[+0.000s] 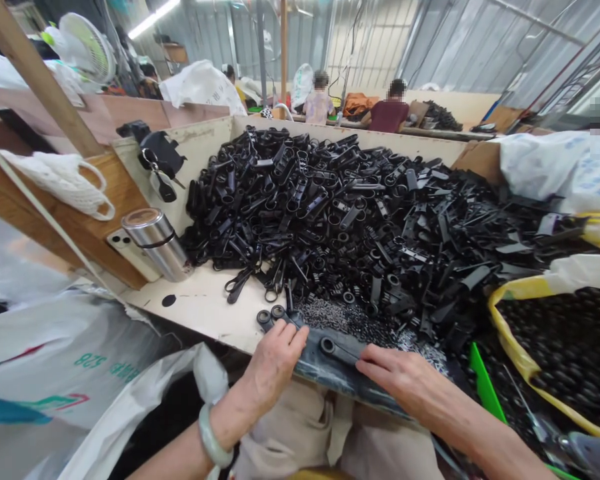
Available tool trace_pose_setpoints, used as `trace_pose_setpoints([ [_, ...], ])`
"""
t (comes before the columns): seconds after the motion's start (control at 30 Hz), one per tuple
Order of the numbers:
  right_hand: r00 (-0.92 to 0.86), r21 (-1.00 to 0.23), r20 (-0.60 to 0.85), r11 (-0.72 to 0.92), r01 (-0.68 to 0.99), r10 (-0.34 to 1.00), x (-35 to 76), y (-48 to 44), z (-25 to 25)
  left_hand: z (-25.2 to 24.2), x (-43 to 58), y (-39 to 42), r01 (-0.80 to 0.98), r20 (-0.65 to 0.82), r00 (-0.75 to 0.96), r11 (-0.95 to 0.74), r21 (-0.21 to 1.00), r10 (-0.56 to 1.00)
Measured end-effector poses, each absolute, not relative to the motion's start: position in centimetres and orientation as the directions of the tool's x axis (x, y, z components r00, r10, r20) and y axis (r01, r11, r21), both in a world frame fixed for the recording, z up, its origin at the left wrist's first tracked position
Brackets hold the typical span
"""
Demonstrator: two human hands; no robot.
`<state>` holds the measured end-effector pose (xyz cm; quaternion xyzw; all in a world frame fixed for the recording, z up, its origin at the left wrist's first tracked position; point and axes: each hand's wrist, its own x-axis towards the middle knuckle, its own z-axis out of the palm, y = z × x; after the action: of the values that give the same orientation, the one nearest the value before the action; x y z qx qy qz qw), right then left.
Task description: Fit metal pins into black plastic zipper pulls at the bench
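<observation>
- Two bare hands rest on a long black plastic strip (330,353) at the worktable's near edge.
- Left hand (275,363) lies flat, fingers loosely spread over the strip's left end.
- Right hand (405,380) lies flat on its right part.
- Beyond the strip, a heap of black plastic parts (360,213).

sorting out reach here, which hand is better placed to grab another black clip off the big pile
Probably the left hand: it rests at the table edge beside loose black clips, nearest the pile. The right hand lies lower, on the dark strip.

parts heap (360,200) ahead, tabletop (205,307) free left
</observation>
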<state>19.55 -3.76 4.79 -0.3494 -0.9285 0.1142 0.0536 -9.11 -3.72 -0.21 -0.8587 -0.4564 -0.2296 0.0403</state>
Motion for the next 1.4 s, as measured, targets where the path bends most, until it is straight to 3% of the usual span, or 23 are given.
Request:
trace_pose_setpoints([
  [0.1, -0.752, -0.191, -0.034, 0.734, 0.652, 0.659, 18.4, -2.8, 4.9, -0.4, -9.3, -3.1, 0.774, 0.455, 0.521, -0.625, 0.105, 0.722],
  [0.17, -0.726, -0.203, 0.011, 0.712, 0.672, 0.688, 18.0, -2.7, 4.4, -0.5, -9.6, -2.9, 0.761, 0.477, 0.533, -0.642, 0.090, 0.699],
  [0.37, -0.616, -0.441, 0.198, 0.630, 0.639, 0.763, 18.2, -3.3, 1.9, -0.3, -9.7, -1.7, 0.745, 0.514, 0.543, -0.663, 0.070, 0.664],
  [0.57, -0.583, -0.396, 0.233, 0.623, 0.674, 0.778, 17.4, -2.8, 1.0, 0.4, -8.8, -1.8, 0.754, 0.560, 0.489, -0.646, 0.114, 0.669],
  [0.73, -0.554, -0.390, 0.305, 0.633, 0.669, 0.774, 17.0, -2.8, 0.5, 0.2, -4.3, -4.7, 0.760, 0.582, 0.373, -0.598, 0.255, 0.723],
  [0.93, -0.520, -0.601, 0.202, 0.524, 0.603, 0.830, 18.0, -3.2, 1.1, -1.2, 3.6, -7.0, 0.749, 0.581, 0.208, -0.510, 0.423, 0.787],
  [1.13, -0.519, -0.673, 0.142, 0.467, 0.574, 0.843, 20.0, -2.6, 1.3, -0.9, 5.0, -6.8, 0.668, 0.553, 0.146, -0.494, 0.557, 0.820],
  [1.27, -0.431, -0.638, 0.296, 0.512, 0.575, 0.853, 19.8, -3.5, 1.5, -0.3, 4.0, -7.3, 0.569, 0.547, 0.089, -0.493, 0.658, 0.833],
  [1.4, -0.374, -0.647, 0.359, 0.517, 0.560, 0.855, 18.4, -5.8, 1.6, 0.1, 3.9, -7.6, 0.398, 0.452, -0.116, -0.375, 0.837, 0.885],
])
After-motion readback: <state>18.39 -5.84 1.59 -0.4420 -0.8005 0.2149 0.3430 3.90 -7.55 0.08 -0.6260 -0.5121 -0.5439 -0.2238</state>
